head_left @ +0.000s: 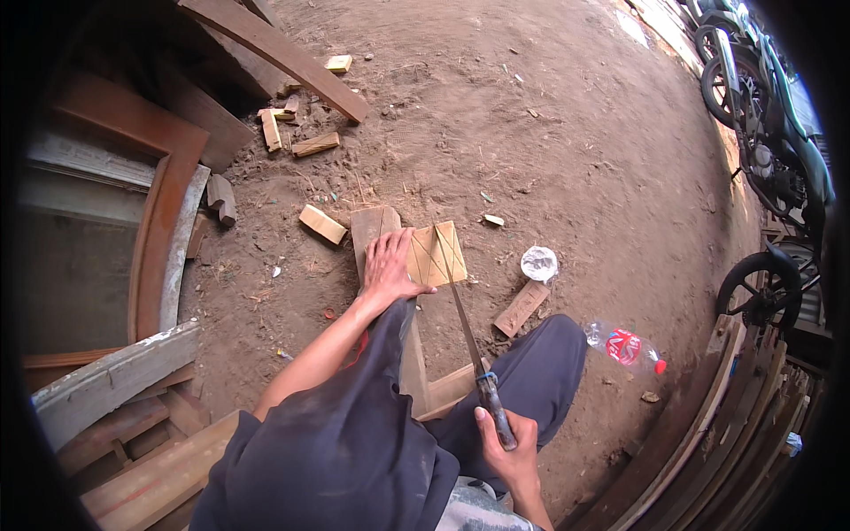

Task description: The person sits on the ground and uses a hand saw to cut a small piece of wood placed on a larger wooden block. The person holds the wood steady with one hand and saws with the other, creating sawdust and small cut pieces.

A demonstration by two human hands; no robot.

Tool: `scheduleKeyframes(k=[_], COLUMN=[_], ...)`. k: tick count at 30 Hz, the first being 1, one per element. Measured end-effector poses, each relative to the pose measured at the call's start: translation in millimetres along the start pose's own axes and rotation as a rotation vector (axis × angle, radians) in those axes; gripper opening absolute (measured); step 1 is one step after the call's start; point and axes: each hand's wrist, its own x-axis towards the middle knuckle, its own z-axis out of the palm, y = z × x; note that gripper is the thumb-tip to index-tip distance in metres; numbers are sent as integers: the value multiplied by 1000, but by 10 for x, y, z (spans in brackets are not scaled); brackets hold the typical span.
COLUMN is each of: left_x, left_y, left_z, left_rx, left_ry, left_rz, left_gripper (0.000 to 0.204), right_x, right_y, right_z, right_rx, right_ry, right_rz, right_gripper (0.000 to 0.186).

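Observation:
My right hand (512, 447) is wrapped round the dark handle of a handsaw (464, 319). The saw's narrow blade points away from me, and its far part lies across a pale wooden block (431, 264). Dark crossing lines mark the block's top. My left hand (386, 265) holds the block's left side down, thumb stretched along the near edge and fingers laid over the wood. Beneath and beside that hand is a wooden beam (373, 221), which reaches back between my legs. Part of the block's left end is hidden under my fingers.
Several wood offcuts (322, 223) lie on the dirt ground. Right of the block are a brown wood piece (521, 308), a round silvery thing (538, 264) and a plastic bottle (627, 347). Wooden frames (150, 239) stand left; planks (708, 425) and motorcycles (766, 150) stand right.

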Motion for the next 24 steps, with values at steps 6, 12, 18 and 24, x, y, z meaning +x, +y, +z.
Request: scheduleKeyframes(k=[6, 12, 18, 24], left_x=[-8, -32, -25, -23], left_y=[0, -59, 5, -32], left_z=[43, 50, 14, 21], left_rx=[-13, 21, -5, 1], left_ry=[57, 35, 35, 31], left_rz=[64, 31, 23, 41], left_gripper=[141, 141, 140, 138], right_x=[379, 284, 166, 486], right_y=[29, 69, 41, -40], right_z=[198, 211, 108, 408], right_rx=[5, 5, 56, 53], right_ry=[12, 17, 26, 47], right_rz=[-71, -67, -13, -87], right_gripper=[48, 47, 46, 53])
